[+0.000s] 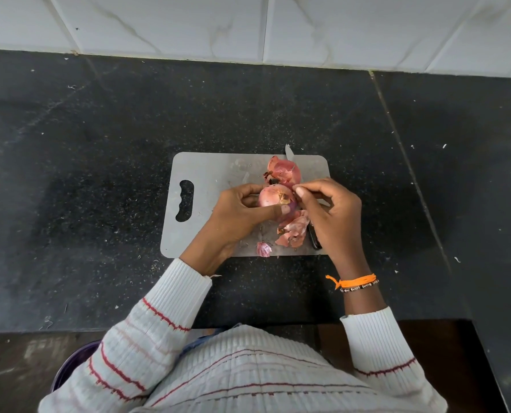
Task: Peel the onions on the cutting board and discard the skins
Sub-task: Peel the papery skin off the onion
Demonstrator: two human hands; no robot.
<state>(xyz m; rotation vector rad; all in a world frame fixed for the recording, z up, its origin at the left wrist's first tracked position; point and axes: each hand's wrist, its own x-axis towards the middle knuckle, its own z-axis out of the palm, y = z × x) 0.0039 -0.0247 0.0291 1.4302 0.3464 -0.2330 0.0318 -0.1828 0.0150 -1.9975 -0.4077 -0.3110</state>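
A grey cutting board lies on the black counter. My left hand grips a pink-red onion just above the board, thumb pressed on its near side. My right hand pinches at the onion's right side with thumb and forefinger; a thin strip of skin seems caught there. A second onion with loose skin lies behind the held one. Peeled skins lie under my right hand, and a small piece lies at the board's near edge. A knife lies beneath the hands, blade tip at the far edge, dark handle near.
The black speckled counter surrounds the board. A white tiled wall runs along the back. A dark purple bin rim shows below the counter's front edge at the lower left. A counter seam runs diagonally at the right.
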